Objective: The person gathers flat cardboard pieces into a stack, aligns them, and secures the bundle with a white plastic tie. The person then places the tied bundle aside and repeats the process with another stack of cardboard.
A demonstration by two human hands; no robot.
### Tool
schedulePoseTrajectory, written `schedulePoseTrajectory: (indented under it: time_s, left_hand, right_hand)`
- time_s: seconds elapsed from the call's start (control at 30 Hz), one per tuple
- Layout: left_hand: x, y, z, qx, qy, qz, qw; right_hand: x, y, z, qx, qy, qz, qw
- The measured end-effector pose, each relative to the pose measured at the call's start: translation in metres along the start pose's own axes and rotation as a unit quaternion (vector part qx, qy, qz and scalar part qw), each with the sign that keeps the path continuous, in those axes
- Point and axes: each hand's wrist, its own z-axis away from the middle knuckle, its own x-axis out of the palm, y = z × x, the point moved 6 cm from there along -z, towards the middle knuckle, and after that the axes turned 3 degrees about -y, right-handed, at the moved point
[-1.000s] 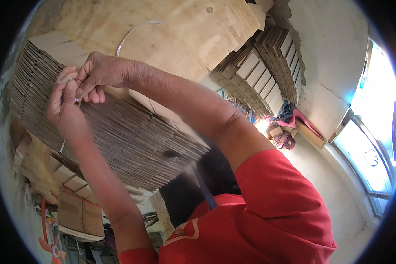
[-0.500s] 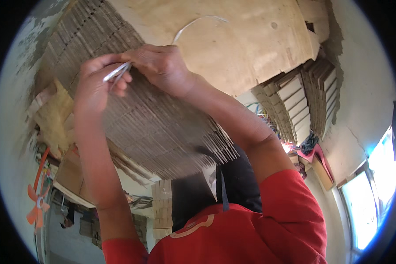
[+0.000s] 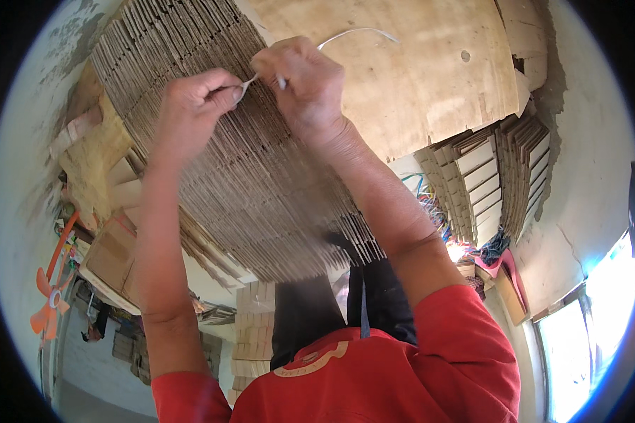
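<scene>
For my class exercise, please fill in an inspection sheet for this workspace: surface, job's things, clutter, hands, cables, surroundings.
Surface: tan sheet with a dark round spot, at the top of the view.
Job's things: white strap spanning the hands; large corrugated cardboard stack below them, edges showing.
Clutter: cardboard box at left; more cardboard stacks at right.
Hands: left hand pinches the strap; right hand is closed on it, slightly blurred.
Cables: none certain; tangled coloured strands at right, kind unclear.
Surroundings: orange fan at left; pale wall and bright window at right.
</scene>
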Motion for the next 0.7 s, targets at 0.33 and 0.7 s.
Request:
schedulePoseTrajectory:
  time_s: [0.33, 0.7]
  left_hand:
    - [0.007, 0.022, 0.023, 0.278, 0.121, -0.392, 0.868]
    - [0.027, 0.002, -0.003, 0.023, 0.061, 0.327, 0.943]
  right_hand:
    - [-0.022, 0.07, 0.013, 0.439, -0.212, -0.071, 0.87]
    - [0.016, 0.103, 0.032, 0.534, -0.173, -0.364, 0.744]
